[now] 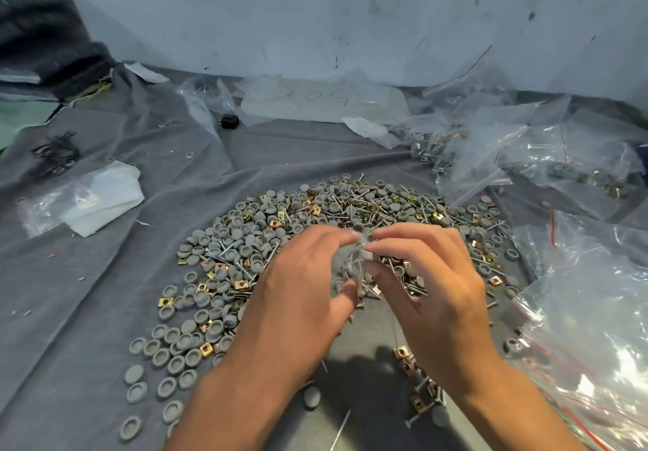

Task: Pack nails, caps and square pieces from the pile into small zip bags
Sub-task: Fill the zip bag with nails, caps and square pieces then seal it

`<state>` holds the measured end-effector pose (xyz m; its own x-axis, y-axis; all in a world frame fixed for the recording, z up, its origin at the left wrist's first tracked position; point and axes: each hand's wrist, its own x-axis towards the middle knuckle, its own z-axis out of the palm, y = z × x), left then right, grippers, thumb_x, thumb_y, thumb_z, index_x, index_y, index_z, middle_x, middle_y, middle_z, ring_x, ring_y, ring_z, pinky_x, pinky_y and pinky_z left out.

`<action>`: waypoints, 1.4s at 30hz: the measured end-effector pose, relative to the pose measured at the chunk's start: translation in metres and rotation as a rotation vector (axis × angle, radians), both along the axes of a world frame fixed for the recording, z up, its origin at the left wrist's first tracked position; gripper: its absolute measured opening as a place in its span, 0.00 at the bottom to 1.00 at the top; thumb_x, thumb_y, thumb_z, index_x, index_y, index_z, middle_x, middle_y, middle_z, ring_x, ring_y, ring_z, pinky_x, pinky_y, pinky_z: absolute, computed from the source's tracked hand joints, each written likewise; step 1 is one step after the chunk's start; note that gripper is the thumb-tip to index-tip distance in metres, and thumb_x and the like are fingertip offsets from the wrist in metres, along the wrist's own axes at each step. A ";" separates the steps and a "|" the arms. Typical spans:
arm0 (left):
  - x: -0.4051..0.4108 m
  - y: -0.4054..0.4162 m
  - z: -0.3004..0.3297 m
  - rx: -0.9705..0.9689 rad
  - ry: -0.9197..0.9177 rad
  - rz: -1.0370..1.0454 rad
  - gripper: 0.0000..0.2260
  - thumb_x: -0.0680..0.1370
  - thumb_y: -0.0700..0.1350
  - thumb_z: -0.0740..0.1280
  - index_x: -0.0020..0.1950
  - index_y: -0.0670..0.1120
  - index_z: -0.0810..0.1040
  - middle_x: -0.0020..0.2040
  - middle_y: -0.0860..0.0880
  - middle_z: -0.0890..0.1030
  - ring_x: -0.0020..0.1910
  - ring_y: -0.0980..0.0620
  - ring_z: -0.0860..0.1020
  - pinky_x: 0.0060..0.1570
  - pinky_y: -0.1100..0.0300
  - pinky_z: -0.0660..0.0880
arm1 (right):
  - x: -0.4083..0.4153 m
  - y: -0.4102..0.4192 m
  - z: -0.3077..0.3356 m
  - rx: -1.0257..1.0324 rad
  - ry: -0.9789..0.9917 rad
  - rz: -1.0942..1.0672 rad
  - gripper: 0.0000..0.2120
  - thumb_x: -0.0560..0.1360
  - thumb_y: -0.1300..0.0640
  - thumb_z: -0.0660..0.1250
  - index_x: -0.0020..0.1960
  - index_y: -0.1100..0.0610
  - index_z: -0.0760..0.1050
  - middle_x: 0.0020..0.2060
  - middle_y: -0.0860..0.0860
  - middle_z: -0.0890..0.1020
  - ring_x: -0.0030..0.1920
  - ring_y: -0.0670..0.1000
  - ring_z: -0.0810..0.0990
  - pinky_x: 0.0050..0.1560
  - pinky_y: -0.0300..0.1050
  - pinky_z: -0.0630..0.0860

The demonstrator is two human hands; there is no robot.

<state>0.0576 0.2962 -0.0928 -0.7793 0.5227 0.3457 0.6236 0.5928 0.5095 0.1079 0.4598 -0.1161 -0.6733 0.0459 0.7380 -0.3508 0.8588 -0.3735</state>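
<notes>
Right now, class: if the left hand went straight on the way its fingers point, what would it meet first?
The small zip bag it already pinches, then the right hand fingertips; depth beyond is unclear.

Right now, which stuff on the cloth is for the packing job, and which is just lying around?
For the job:
- mixed pile of grey round caps, brass square pieces and nails
- small clear bag, partly filled, held by left hand and right hand
- clear filled bags

Lying about:
- small black block
- white folded sheet
- black wire tangle
</notes>
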 end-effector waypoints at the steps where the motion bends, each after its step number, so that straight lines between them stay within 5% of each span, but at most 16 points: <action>1: 0.000 0.000 0.000 0.011 0.005 -0.002 0.24 0.72 0.44 0.75 0.67 0.53 0.75 0.61 0.61 0.76 0.60 0.65 0.73 0.63 0.75 0.65 | 0.000 0.000 -0.001 0.050 -0.043 -0.004 0.08 0.78 0.55 0.72 0.57 0.56 0.83 0.57 0.49 0.81 0.57 0.51 0.77 0.59 0.40 0.72; 4: 0.001 0.001 0.000 0.029 0.016 -0.018 0.22 0.74 0.43 0.73 0.68 0.51 0.76 0.62 0.60 0.76 0.61 0.64 0.73 0.65 0.70 0.68 | 0.002 0.003 -0.001 0.197 -0.142 -0.003 0.10 0.80 0.58 0.67 0.59 0.54 0.82 0.63 0.50 0.78 0.58 0.51 0.73 0.58 0.44 0.73; 7: 0.002 -0.001 0.003 0.014 0.029 -0.072 0.21 0.76 0.52 0.68 0.68 0.52 0.75 0.62 0.61 0.75 0.61 0.65 0.71 0.64 0.75 0.63 | 0.005 0.013 0.006 0.357 -0.123 -0.035 0.10 0.78 0.62 0.70 0.57 0.53 0.82 0.62 0.50 0.79 0.57 0.53 0.74 0.56 0.50 0.75; 10: 0.003 -0.006 0.006 -0.019 0.049 -0.168 0.27 0.72 0.59 0.69 0.70 0.54 0.73 0.64 0.62 0.74 0.63 0.64 0.71 0.67 0.71 0.64 | 0.007 0.020 0.016 0.336 -0.086 -0.022 0.05 0.81 0.56 0.68 0.53 0.54 0.82 0.57 0.48 0.81 0.54 0.52 0.76 0.52 0.52 0.76; 13: -0.001 -0.011 0.008 0.085 0.116 -0.196 0.26 0.71 0.50 0.76 0.68 0.53 0.76 0.62 0.60 0.77 0.61 0.63 0.75 0.63 0.64 0.73 | 0.010 0.022 0.022 0.207 -0.046 0.035 0.07 0.82 0.56 0.66 0.52 0.56 0.81 0.53 0.47 0.82 0.52 0.50 0.78 0.52 0.49 0.76; 16: -0.003 -0.014 0.014 0.407 0.119 -0.144 0.13 0.75 0.46 0.75 0.59 0.55 0.81 0.55 0.59 0.82 0.53 0.60 0.81 0.52 0.70 0.76 | 0.015 0.023 0.031 -0.044 0.037 0.039 0.04 0.81 0.55 0.65 0.54 0.53 0.78 0.49 0.44 0.81 0.51 0.46 0.79 0.52 0.38 0.74; 18: -0.004 -0.015 0.017 0.629 -0.084 -0.089 0.12 0.75 0.47 0.75 0.56 0.58 0.81 0.50 0.55 0.85 0.50 0.53 0.83 0.47 0.68 0.78 | 0.017 0.023 0.035 -0.286 0.012 0.049 0.05 0.80 0.51 0.67 0.55 0.43 0.75 0.47 0.41 0.81 0.48 0.46 0.80 0.50 0.37 0.74; 20: -0.004 -0.012 0.014 0.723 -0.327 -0.056 0.13 0.73 0.47 0.77 0.54 0.58 0.82 0.48 0.52 0.86 0.48 0.51 0.84 0.47 0.63 0.80 | 0.019 0.025 0.033 -0.520 -0.122 0.110 0.07 0.79 0.45 0.67 0.56 0.39 0.74 0.47 0.45 0.83 0.47 0.51 0.82 0.46 0.47 0.78; 23: -0.007 -0.005 0.006 0.712 -0.576 -0.039 0.14 0.68 0.48 0.75 0.52 0.60 0.82 0.47 0.52 0.86 0.47 0.53 0.85 0.46 0.62 0.81 | 0.019 0.027 0.027 -0.619 -0.287 0.134 0.12 0.77 0.45 0.69 0.59 0.38 0.74 0.48 0.48 0.84 0.46 0.52 0.82 0.45 0.56 0.80; 29: -0.009 -0.002 0.005 0.715 -0.577 -0.046 0.15 0.68 0.51 0.75 0.53 0.60 0.81 0.47 0.51 0.86 0.47 0.53 0.84 0.46 0.61 0.80 | 0.015 0.027 0.023 -0.787 -0.279 0.181 0.13 0.74 0.50 0.72 0.56 0.46 0.73 0.44 0.53 0.84 0.44 0.57 0.80 0.46 0.63 0.78; 38: -0.008 -0.006 0.006 0.701 -0.551 -0.035 0.15 0.66 0.53 0.75 0.52 0.61 0.80 0.47 0.51 0.86 0.47 0.54 0.84 0.47 0.61 0.81 | 0.013 0.033 0.010 -0.813 -0.316 0.172 0.12 0.75 0.50 0.72 0.56 0.40 0.75 0.48 0.48 0.84 0.48 0.49 0.83 0.48 0.41 0.79; 42: -0.012 -0.008 0.004 0.750 -0.560 -0.025 0.16 0.64 0.53 0.76 0.51 0.59 0.81 0.47 0.51 0.86 0.46 0.53 0.84 0.46 0.65 0.79 | 0.014 0.034 0.011 -0.843 -0.314 0.186 0.13 0.75 0.50 0.74 0.56 0.40 0.75 0.48 0.51 0.84 0.47 0.55 0.82 0.46 0.48 0.80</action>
<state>0.0454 0.2885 -0.0883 -0.9260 0.3335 0.1770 0.1798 -0.0226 0.9834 0.1220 0.4941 -0.1055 -0.8878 0.3564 0.2912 -0.2326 0.1985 -0.9521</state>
